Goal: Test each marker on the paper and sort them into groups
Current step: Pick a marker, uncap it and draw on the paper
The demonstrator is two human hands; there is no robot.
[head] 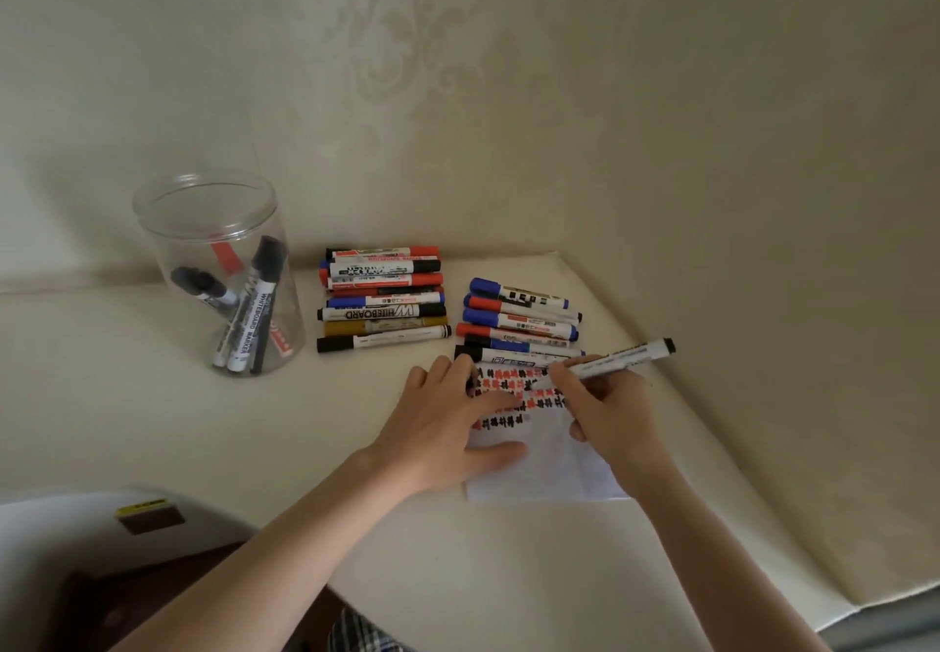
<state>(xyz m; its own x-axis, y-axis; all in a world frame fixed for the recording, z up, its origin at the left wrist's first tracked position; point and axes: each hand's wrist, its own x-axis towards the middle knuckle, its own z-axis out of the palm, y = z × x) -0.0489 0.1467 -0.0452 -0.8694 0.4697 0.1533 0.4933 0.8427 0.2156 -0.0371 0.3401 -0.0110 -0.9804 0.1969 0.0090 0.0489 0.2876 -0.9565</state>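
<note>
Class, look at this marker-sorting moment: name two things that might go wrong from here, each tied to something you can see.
1. The two piles lie close together, so a tested marker might land in the wrong group.
2. The paper lies against the right pile; the right hand writing with its marker may nudge those markers. The left hand presses the paper flat, which limits slipping.

"WHITEBOARD" on marker in pile (382,313); "WHITEBOARD MARKER" on marker in jar (250,322).
</note>
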